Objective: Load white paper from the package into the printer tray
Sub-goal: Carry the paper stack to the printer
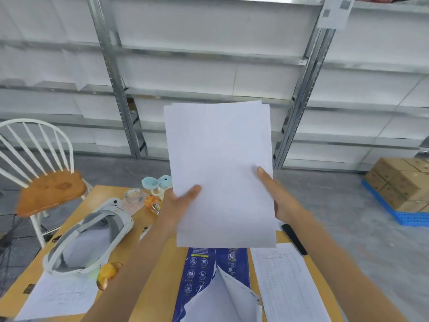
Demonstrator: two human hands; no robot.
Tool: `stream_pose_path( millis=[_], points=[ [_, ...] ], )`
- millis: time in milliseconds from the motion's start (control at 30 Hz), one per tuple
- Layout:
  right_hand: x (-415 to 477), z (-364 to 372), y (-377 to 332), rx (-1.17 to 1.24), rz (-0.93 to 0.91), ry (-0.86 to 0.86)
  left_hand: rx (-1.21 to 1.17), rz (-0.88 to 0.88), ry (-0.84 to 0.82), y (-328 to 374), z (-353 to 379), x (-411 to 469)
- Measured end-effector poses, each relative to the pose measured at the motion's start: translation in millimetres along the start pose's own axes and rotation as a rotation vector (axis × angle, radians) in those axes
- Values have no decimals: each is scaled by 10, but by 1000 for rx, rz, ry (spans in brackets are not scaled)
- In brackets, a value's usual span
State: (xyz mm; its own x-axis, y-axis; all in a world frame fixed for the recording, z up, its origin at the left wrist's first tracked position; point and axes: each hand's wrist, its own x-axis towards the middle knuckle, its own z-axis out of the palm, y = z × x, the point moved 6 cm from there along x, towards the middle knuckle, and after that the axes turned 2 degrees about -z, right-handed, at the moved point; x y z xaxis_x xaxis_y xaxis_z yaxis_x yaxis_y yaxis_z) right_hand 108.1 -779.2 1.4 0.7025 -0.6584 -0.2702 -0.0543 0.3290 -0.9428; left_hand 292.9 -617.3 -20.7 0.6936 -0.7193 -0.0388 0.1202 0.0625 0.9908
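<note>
A stack of white paper (220,168) is held upright above the wooden table (160,284). My left hand (180,204) grips its lower left edge, thumb on the front. My right hand (279,197) grips the lower right edge the same way. Below the stack lies the blue paper package (202,273), torn open at its near end, with white wrapper flaps sticking up. No printer or tray is in view.
On the table sit a white headset (92,238), printed sheets (285,282), a black pen-like object (294,239), an orange bottle (153,203) and small items. A white chair (46,189) stands at left, metal shelving (209,66) behind, cardboard boxes on a blue pallet (401,182) at right.
</note>
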Motion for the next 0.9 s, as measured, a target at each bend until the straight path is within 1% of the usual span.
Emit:
stream_pose_path(
  millis=[33,100,200,300,433,500,567,700,800,900],
  points=[
    [17,13,57,11,20,23,15,-21,-19,18,-20,22],
    [74,46,69,-14,-3,31,79,-45,-50,53,-74,55],
    [134,168,43,-73,-34,-49,133,-58,-56,91,-162,110],
    [195,284,38,-74,-29,-115,142,-55,-28,118,-238,129],
    [208,482,16,-112,-34,-359,132,-61,12,138,-402,143],
    [218,569,34,-111,-15,-430,136,-64,14,153,-493,146],
    [281,656,60,-94,-9,-429,137,-70,17,157,-577,137],
    [411,793,111,-19,-26,-365,103,-80,15,205,-717,84],
    [473,907,114,-44,-32,-395,77,-88,34,258,-810,-4],
    [559,1083,89,-98,-35,-448,49,-66,118,315,-935,-156]
  ],
)
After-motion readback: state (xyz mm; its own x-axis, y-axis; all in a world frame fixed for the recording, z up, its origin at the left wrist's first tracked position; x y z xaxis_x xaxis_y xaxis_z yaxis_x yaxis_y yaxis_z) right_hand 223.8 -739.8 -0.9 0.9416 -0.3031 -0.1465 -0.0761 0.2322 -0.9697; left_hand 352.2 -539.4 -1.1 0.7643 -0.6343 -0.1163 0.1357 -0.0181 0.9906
